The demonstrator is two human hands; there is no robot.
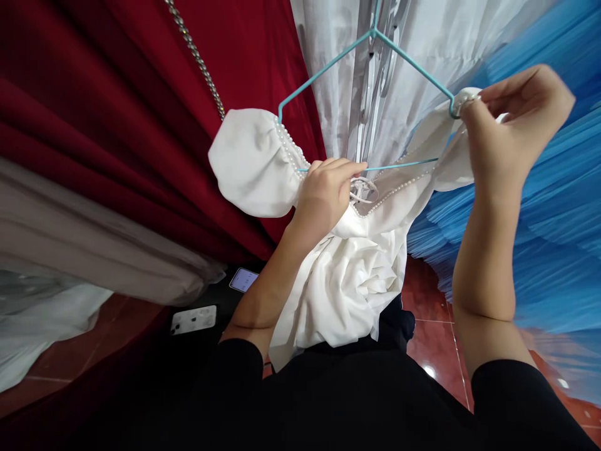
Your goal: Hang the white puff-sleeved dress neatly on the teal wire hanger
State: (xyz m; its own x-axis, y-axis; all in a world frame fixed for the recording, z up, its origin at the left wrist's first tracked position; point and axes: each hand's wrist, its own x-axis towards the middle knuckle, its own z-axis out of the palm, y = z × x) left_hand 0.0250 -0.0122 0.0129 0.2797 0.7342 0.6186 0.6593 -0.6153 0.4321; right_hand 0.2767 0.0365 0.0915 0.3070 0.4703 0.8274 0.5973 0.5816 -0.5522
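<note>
A white dress (338, 294) with puffed sleeves and pearl trim hangs on a light blue hanger (325, 75) in front of me. My left hand (326, 191) is closed around the hanger's lower bar at the pearl-edged neckline; the palm side is hidden. Just beyond its fingertips are loops of thin white cord (364, 189). At the hanger's right end, my right hand (521, 119) pinches the pearl-trimmed shoulder edge of the dress. The left puffed sleeve (256, 161) spreads out past the hanger's other end. Below, the skirt is gathered in folds near my lap.
Red drapery (263, 44) and a beaded chain (200, 59) are on the left, blue tulle (563, 250) on the right. White curtains (436, 37) hang behind the hanger. A white phone (193, 319) and a lit screen (243, 280) lie on a black surface at lower left.
</note>
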